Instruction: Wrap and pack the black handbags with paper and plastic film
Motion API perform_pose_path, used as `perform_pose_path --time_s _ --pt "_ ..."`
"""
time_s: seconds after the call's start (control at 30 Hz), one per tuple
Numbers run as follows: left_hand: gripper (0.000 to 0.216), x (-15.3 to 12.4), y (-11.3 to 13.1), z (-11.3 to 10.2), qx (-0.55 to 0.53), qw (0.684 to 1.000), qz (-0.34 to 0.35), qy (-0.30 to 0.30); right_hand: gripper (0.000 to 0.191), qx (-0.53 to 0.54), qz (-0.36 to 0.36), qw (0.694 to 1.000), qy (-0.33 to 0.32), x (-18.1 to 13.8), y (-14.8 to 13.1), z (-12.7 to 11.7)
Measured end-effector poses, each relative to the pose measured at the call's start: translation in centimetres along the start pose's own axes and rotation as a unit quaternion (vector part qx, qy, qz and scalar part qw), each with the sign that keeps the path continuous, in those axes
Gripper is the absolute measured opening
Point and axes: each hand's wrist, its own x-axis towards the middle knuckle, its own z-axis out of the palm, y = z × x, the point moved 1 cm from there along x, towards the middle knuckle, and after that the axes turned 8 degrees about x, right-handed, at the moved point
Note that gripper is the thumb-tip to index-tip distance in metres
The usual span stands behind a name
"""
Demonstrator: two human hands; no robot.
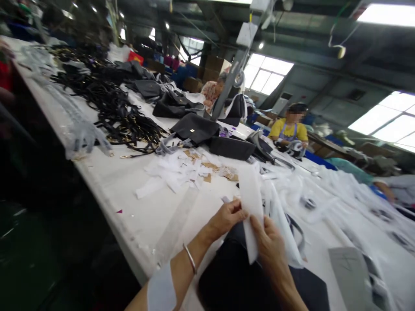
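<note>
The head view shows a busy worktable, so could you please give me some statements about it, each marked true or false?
1. The left hand and right hand both hold the white strip. True.
2. The silver bracelet is on the right wrist. False: it is on the left.
3. A heap of black straps lies on the table. True.
4. The white scraps lie on the floor. False: they are on the table.
5. A dark bag on the table bears a small gold-coloured emblem. True.
</note>
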Motion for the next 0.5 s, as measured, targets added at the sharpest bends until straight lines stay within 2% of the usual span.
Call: perform_pose_path --time_s 0.07,0.13,0.2,0.27,0.33,0.37,0.5 --pt "0.037 0.1 0.1 -0.5 0.016 0.998 -0.001 0.060 0.052 0.012 -0.009 0.999 -0.030 0.8 -0.4 0.5" --pt "0.037 0.4 0.1 -1.3 0.023 0.989 0.003 0.148 0.049 0.003 -0.034 0.999 -0.034 1.5 -1.0 0.5" --pt "0.035 0.5 0.2 -2.5 0.086 0.965 0.006 0.246 0.048 0.010 -0.054 0.998 -0.020 2.2 -1.7 0.3" --pt "0.029 0.6 0.3 -3.6 0.190 0.930 -0.006 0.315 0.046 0.004 -0.066 0.997 -0.026 2.7 -2.2 0.3" --pt "0.024 0.5 0.2 -4.4 0.271 0.903 -0.035 0.331 0.040 -0.058 -0.081 0.993 -0.059 3.0 -2.2 0.6" --pt "0.022 0.4 0.0 -4.6 0.291 0.900 -0.052 0.322 0.036 -0.104 -0.088 0.987 -0.082 3.1 -2.0 0.8" --pt "0.016 0.6 -1.6 -4.6 0.344 0.896 -0.129 0.250 0.025 -0.284 -0.117 0.936 -0.173 3.0 0.5 1.3"
